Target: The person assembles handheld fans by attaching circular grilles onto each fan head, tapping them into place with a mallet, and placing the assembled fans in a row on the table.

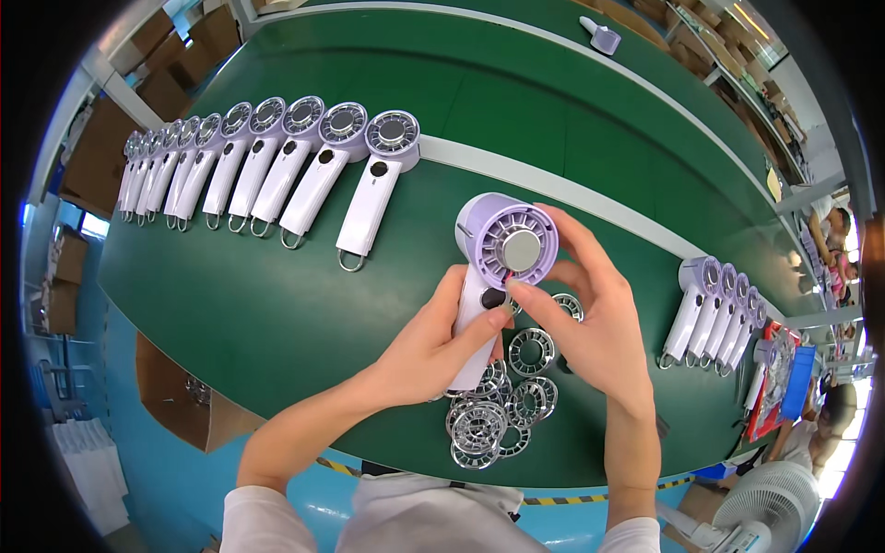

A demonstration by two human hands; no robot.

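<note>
The fan [498, 267] has a smooth, glossy lilac-and-white plastic shell. The rings [493, 415] near it look shiny and chrome-like. The table [277, 304] is matt green.

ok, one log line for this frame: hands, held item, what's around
left hand: grips purple handheld fan by handle | right hand: fingers at fan head | below: silver grille rings piled | left: row of fans

Open tabletop [277, 304] left of the grille pile [502, 405], up to the long fan row [267, 166]. Right of the pile, a short fan row [719, 313] blocks. Beyond the white strip [572, 189]: clear.
</note>
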